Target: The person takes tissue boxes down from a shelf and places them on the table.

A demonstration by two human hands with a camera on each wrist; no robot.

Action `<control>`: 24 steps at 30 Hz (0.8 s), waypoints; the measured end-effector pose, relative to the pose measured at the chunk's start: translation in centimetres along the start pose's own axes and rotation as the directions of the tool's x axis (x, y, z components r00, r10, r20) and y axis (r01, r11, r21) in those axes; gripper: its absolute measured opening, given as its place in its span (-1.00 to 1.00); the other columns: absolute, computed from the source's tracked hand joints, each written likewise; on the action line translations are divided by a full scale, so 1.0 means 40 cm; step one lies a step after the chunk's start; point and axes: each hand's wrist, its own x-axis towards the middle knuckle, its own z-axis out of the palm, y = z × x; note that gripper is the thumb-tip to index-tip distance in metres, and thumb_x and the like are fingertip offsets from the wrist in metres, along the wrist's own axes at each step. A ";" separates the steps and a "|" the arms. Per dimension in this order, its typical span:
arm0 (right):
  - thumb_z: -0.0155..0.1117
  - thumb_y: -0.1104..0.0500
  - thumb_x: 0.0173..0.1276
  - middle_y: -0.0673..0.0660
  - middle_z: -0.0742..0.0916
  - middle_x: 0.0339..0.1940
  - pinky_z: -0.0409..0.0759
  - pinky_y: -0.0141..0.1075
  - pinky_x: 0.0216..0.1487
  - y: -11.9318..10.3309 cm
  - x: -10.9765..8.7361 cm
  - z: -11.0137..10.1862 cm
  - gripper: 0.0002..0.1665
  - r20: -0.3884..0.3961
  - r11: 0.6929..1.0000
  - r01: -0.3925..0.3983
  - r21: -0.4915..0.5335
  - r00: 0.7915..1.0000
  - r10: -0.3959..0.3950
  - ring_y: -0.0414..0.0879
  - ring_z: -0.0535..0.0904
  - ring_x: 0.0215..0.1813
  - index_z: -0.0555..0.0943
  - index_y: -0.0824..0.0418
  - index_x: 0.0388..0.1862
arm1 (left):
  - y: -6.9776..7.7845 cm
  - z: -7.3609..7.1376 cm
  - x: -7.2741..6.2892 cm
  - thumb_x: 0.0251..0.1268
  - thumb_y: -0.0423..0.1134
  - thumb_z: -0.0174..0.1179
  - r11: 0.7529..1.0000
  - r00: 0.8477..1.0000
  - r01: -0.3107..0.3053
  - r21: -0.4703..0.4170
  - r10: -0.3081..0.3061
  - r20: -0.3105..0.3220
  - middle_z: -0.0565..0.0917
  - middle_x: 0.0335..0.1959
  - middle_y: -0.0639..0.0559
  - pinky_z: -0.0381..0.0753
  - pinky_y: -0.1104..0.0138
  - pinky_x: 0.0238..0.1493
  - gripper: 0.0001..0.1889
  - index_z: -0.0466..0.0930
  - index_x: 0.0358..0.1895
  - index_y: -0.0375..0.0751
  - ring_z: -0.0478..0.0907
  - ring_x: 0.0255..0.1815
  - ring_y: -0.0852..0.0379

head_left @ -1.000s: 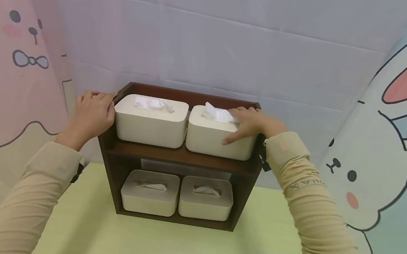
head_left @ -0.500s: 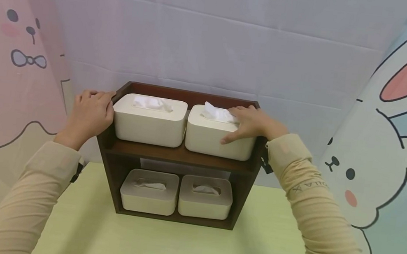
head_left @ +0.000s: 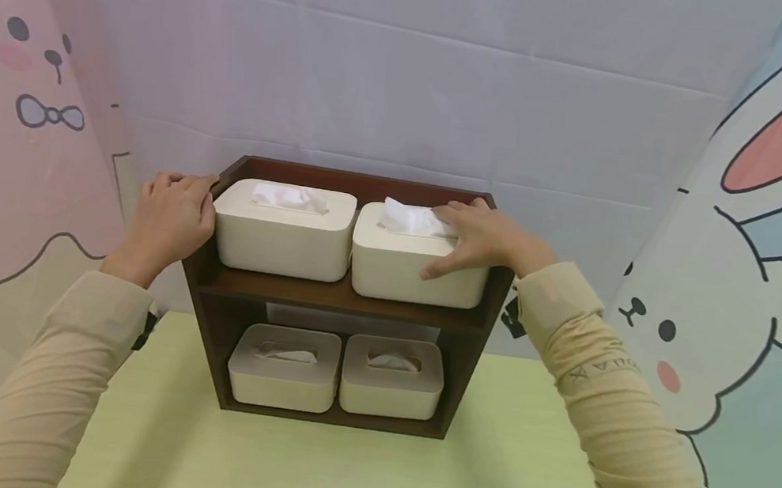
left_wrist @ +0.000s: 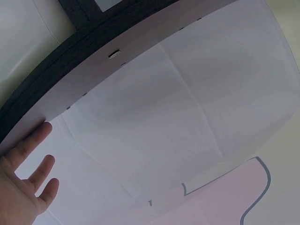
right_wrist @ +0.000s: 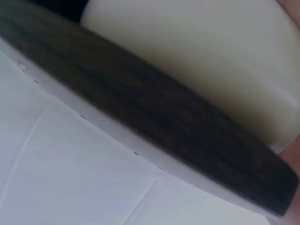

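In the head view, a dark brown two-tier shelf (head_left: 342, 302) holds white tissue boxes. My right hand (head_left: 481, 236) grips the upper right tissue box (head_left: 388, 275), thumb on its front face and fingers over its top beside the tuft of tissue. Its right end is partly hidden by that hand. My left hand (head_left: 171, 213) rests at the shelf's upper left corner, beside the upper left tissue box (head_left: 281, 248). In the left wrist view, its fingers (left_wrist: 44, 166) are spread, one touching the outer side panel (left_wrist: 115, 54). The right wrist view shows the shelf's side edge (right_wrist: 154, 112) in front of the gripped box.
On the lower tier sit a left tissue box (head_left: 283, 386) and a right tissue box (head_left: 389, 396). The shelf stands on a pale green table (head_left: 338, 477). Behind hangs a pale cloth (head_left: 379, 84), with cartoon-printed cloths at both sides.
The upper right tissue box has shifted slightly forward in my right hand, its front top edge now lower in view. My left hand stays at the shelf corner. The head view has shifted slightly.
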 end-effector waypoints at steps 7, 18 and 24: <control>0.26 -0.50 -0.22 0.20 0.30 0.40 0.36 0.04 0.12 -0.013 -0.023 -0.005 0.24 -0.029 1.000 0.001 -0.013 1.000 -0.001 0.17 0.27 0.22 0.18 0.10 0.39 | 0.002 -0.001 -0.001 0.35 -0.25 -0.31 1.000 1.000 0.002 -0.002 -0.002 -0.001 0.49 0.09 -0.34 0.14 -0.18 0.04 -0.56 0.37 0.18 -0.34 0.25 0.07 -0.38; 0.23 -0.54 -0.24 0.02 0.51 0.08 0.39 -0.19 -0.20 -0.034 -0.067 -0.010 0.20 -0.110 0.997 0.047 -0.067 0.992 -0.055 0.02 0.36 -0.12 0.27 0.06 0.35 | 0.001 0.001 -0.002 0.35 -0.27 -0.29 1.000 1.000 0.003 -0.009 -0.003 -0.008 0.49 0.09 -0.34 0.13 -0.18 0.03 -0.57 0.38 0.18 -0.33 0.26 0.06 -0.39; 0.21 -0.56 -0.25 -0.04 0.51 -0.10 0.33 -0.27 -0.28 -0.044 -0.095 -0.007 0.19 -0.158 0.992 0.079 -0.099 0.983 -0.094 0.00 0.36 -0.20 0.30 0.07 0.31 | 0.001 0.001 -0.004 0.35 -0.27 -0.29 1.000 1.000 0.004 -0.016 -0.004 -0.012 0.49 0.09 -0.35 0.12 -0.19 0.06 -0.57 0.37 0.18 -0.33 0.25 0.07 -0.38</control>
